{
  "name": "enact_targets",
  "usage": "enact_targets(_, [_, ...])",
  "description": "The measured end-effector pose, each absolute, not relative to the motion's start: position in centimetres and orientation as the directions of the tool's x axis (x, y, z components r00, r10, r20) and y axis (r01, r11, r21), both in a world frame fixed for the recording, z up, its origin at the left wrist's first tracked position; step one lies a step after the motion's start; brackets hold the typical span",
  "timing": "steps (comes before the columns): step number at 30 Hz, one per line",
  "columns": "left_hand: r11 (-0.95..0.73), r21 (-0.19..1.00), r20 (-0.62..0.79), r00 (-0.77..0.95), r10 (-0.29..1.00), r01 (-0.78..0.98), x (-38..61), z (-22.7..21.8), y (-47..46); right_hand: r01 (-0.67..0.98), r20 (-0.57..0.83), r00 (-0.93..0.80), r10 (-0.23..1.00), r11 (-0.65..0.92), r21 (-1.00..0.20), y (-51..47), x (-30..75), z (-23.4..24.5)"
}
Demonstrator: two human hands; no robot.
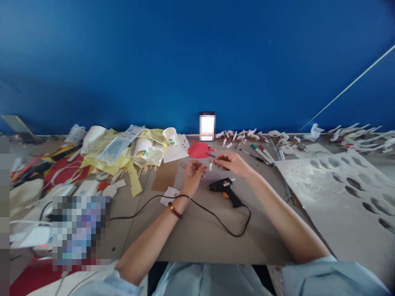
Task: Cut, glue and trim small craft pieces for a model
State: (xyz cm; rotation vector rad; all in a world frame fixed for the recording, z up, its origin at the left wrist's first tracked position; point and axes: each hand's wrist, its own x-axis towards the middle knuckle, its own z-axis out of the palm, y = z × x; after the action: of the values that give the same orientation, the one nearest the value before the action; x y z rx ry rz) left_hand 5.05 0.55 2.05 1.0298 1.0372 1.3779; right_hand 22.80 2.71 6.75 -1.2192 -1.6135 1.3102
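Note:
My left hand (194, 172) and my right hand (233, 163) meet over the middle of a brown cardboard sheet (197, 230). My right hand pinches a small white piece (211, 166) between thumb and fingertips. The left hand's fingers curl loosely toward that piece; whether they touch it I cannot tell. A red bead bracelet (175, 210) circles my left wrist. A black glue gun (224, 189) lies on the cardboard just below my right hand, its black cord (216, 218) looping across the sheet.
Yellow paper, a paper cup (170, 136) and rolls pile at the left. A red paper disc (198, 151), markers (261, 153) and rows of small white cut-outs (247, 135) lie along the back. A grey board with oval holes (339, 185) fills the right.

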Motion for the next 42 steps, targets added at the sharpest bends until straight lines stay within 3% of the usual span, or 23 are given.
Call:
enact_targets(15, [-0.162,0.957,0.126,-0.16,0.979,-0.24,4.6,1.6,0.7,0.467,0.133,-0.254,0.958,0.241,-0.851,2.7,23.6,7.7])
enact_targets(25, [-0.105,0.993,0.102,-0.064,0.993,-0.049,4.4,1.0,0.8,0.491,0.249,-0.299,0.921,0.372,-0.788,1.7,22.9,8.5])
enact_targets(31, [-0.248,0.964,0.252,0.03,0.967,-0.096,4.8,1.7,0.2,0.508,0.313,-0.338,0.888,0.452,-0.733,1.2,22.1,8.5])
enact_targets(36, [-0.368,0.93,0.368,-0.027,0.929,-0.012,5.2,2.1,-0.3,0.506,0.343,-0.343,0.875,0.48,-0.717,1.0,21.7,8.1])
enact_targets(42, [-0.339,0.938,0.345,-0.081,0.935,0.078,5.1,2.8,-0.6,0.505,0.331,-0.343,0.879,0.47,-0.724,0.8,21.1,8.0])
